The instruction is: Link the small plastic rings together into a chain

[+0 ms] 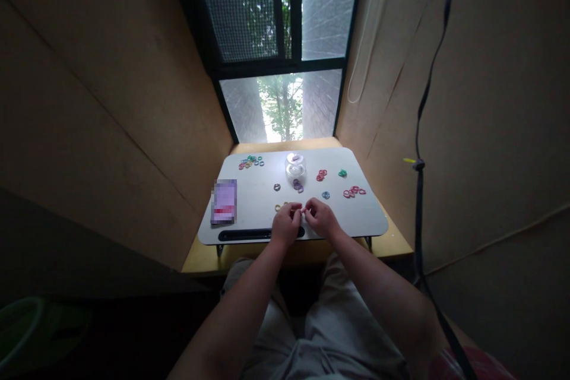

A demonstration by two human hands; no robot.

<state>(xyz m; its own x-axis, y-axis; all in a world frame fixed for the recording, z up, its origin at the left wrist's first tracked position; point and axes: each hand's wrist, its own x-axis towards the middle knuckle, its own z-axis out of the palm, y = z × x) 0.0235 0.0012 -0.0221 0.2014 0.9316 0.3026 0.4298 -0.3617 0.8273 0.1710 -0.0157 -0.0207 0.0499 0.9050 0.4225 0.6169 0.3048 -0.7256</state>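
Working over the white table [256, 202], R hand [321, 218] pinched a small pinkish pc. [303, 209]; L hand [285, 225] had fingers curled just beside it, grip unclear. Pc. prob. light, soft; best held fingertip-wise at edge.

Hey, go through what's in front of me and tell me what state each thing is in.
Left hand: fingers curled, grip unclear
Right hand: fingers curled, fingertips close to the left's
Yellow rings: loose, partly hidden
Red rings: loose, clustered
Green rings: bunched
Clear jar: on the table, lid unclear
White table: standing, legs unfolded
Purple thing: lying flat, blurred
Black strap: hanging, knotted
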